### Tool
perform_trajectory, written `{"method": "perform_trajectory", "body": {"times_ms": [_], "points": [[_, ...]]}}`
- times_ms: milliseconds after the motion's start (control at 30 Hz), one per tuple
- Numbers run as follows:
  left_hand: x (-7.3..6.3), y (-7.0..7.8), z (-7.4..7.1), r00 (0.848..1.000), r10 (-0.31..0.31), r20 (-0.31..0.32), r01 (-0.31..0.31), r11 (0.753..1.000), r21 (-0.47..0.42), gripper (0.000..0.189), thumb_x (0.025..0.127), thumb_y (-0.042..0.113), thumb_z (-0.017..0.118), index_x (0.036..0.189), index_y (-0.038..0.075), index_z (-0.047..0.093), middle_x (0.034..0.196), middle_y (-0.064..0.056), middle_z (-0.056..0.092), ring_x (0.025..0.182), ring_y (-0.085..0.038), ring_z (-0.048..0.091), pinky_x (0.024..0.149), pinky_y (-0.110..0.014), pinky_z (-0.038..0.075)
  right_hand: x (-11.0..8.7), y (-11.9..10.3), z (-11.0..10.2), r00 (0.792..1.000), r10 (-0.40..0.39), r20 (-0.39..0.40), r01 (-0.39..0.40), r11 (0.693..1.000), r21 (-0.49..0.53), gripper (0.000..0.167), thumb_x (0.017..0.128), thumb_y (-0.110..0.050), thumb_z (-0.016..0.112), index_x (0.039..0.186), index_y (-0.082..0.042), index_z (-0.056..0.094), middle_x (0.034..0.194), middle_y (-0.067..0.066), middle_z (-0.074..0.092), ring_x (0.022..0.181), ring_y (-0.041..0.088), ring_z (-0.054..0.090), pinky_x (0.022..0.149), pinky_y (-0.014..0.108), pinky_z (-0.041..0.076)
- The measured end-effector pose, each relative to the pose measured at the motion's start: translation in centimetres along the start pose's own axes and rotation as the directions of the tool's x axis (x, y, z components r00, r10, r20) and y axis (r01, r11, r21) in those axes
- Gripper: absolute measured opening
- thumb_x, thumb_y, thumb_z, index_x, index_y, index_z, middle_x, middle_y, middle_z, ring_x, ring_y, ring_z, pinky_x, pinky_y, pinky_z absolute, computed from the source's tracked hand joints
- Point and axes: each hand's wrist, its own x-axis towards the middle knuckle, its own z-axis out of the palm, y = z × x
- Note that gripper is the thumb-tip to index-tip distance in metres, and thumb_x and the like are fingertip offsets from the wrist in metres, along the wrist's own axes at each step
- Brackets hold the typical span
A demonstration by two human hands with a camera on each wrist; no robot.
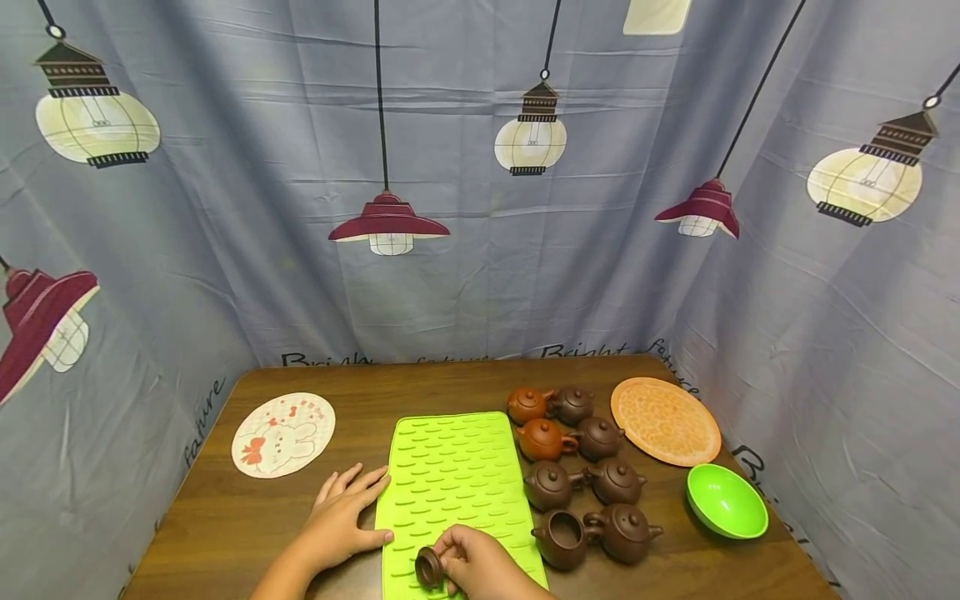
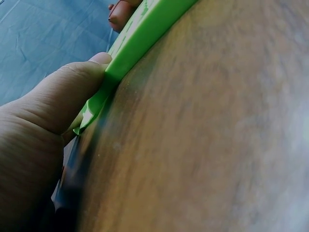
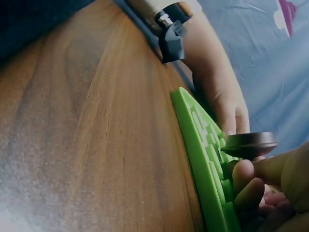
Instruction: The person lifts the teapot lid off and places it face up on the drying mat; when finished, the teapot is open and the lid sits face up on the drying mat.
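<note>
Between thumb and fingers, my right hand pinches a small dark brown teapot lid above the near part of the green ridged mat. The lid is tilted with its hollow underside showing in the head view; in the right wrist view the lid appears edge-on. My left hand has its fingers spread, with thumb and fingertips touching the mat's left edge. Just right of the mat, a dark brown teapot stands lidless with its round mouth exposed. A lidded dark teapot is beside it.
Several more lidded teapots, dark brown and orange-brown, stand in two columns along the mat's right side. Beyond them are an orange round placemat and a green bowl. A white rabbit-print placemat lies at left on the wooden table.
</note>
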Motion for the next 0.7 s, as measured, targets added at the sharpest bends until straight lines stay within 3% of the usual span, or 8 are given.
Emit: {"method": "perform_trajectory", "body": {"times_ms": [300, 500, 700], "points": [[-0.04, 0.14, -0.01, 1.0, -0.003, 0.002, 0.003, 1.0, 0.002, 0.098, 0.081, 0.072, 0.076, 0.157, 0.015, 0.05, 0.168, 0.002, 0.039, 0.159, -0.042, 0.02, 0.127, -0.07, -0.003, 0.08, -0.24, 0.09, 0.999, -0.038, 0.012, 0.039, 0.992, -0.121, 0.002, 0.103, -0.012, 0.066, 0.103, -0.012, 0.068, 0.082, 0.004, 0.066, 0.065, 0.019, 0.062, 0.058, 0.029, 0.051], [-0.06, 0.08, 0.08, 1.0, -0.006, -0.005, 0.006, 1.0, 0.002, 0.098, 0.081, 0.072, 0.075, 0.157, 0.015, 0.05, 0.168, 0.002, 0.04, 0.159, -0.042, 0.021, 0.127, -0.069, -0.003, 0.02, -0.45, -0.13, 0.999, -0.032, 0.015, 0.035, 0.982, -0.185, 0.008, 0.104, -0.019, 0.066, 0.097, -0.016, 0.066, 0.076, 0.002, 0.064, 0.062, 0.017, 0.061, 0.057, 0.029, 0.051], [-0.06, 0.02, 0.14, 1.0, -0.004, -0.005, 0.004, 1.0, -0.003, 0.098, 0.081, 0.073, 0.075, 0.156, 0.015, 0.051, 0.168, 0.002, 0.04, 0.159, -0.042, 0.02, 0.127, -0.07, -0.003, 0.01, -0.8, -0.16, 1.0, -0.022, 0.005, 0.023, 0.969, -0.245, 0.009, 0.101, -0.014, 0.068, 0.093, -0.016, 0.067, 0.07, -0.001, 0.06, 0.058, 0.013, 0.055, 0.055, 0.025, 0.046]]}}
